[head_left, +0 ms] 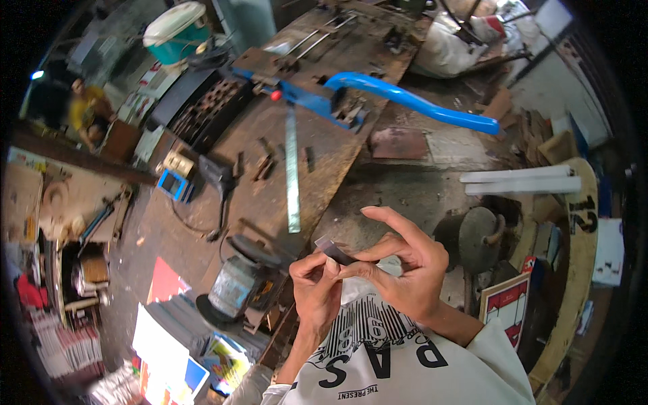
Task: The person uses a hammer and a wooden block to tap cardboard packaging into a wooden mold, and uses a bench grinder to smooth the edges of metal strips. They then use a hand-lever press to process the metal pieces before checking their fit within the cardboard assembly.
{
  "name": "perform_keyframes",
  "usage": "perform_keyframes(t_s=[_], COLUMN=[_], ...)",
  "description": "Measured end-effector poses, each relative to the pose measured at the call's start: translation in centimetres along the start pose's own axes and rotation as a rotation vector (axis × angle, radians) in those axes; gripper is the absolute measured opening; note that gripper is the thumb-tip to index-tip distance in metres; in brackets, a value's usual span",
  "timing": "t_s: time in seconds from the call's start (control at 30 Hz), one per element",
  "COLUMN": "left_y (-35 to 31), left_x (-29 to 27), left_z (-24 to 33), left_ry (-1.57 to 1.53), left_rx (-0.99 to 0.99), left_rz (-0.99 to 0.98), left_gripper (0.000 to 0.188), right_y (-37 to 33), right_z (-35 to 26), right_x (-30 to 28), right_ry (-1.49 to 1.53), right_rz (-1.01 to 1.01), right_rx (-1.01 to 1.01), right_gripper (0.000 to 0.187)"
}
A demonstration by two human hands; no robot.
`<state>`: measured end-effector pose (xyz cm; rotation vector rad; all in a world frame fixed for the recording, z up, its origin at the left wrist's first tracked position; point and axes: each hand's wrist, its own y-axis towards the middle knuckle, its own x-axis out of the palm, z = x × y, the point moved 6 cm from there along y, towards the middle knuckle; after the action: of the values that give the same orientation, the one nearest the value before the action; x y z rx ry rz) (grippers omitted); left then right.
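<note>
Between my two hands is a small dark flat piece of metal with a paler, shiny slanted end. The thumb and fingers of my left hand pinch it on one side. On the other side, the thumb and a finger of my right hand grip it, while the index finger is lifted away. Both hands are in front of my shirt, just off the workbench edge. A bench grinder with a worn grey-blue body stands nearest my left hand. My fingers cover part of the piece.
On the workbench lie a long metal strip and small metal scraps. A blue bench tool carries a long curved handle reaching right. A stool stands at right. Another person is at far left.
</note>
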<state>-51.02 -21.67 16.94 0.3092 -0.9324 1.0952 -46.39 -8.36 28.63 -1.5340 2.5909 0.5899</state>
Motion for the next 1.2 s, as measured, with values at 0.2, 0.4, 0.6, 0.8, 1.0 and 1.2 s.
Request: perform_keyframes(t_s=[0.2,0.4,0.6,0.8,1.0,1.2], left_y=[1.8,5.6,12.1,17.9,27.0,33.8], left_x=[6.8,11.2,14.1,17.1,16.4,16.1], left_z=[0.5,-3.5,-11.3,-13.3,-7.6,-5.2], left_ry=[0.462,0.480,0.218,-0.036,0.779,0.826], left_rx=[0.193,0.146,-0.038,-0.104,0.276,0.122], left_rz=[-0.083,-0.180,-0.216,-0.260,-0.347,-0.306], left_gripper=[0.010,0.011,0.012,0.009,0.017,0.022], right_y=[-0.4,2.2,8.0,15.0,24.0,30.0], right_z=[4.1,6.2,6.1,7.3,12.1,18.2], right_x=[-5.0,-10.9,-16.5,-18.4,-15.5,-12.5], right_ry=[0.305,0.262,-0.171,-0.256,-0.197,0.067], right_rz=[0.091,0.120,0.168,0.120,0.023,0.166], right_rx=[0.385,0.311,-0.077,-0.129,0.081,0.441], right_gripper=[0.062,0.052,0.033,0.031,0.012,0.009])
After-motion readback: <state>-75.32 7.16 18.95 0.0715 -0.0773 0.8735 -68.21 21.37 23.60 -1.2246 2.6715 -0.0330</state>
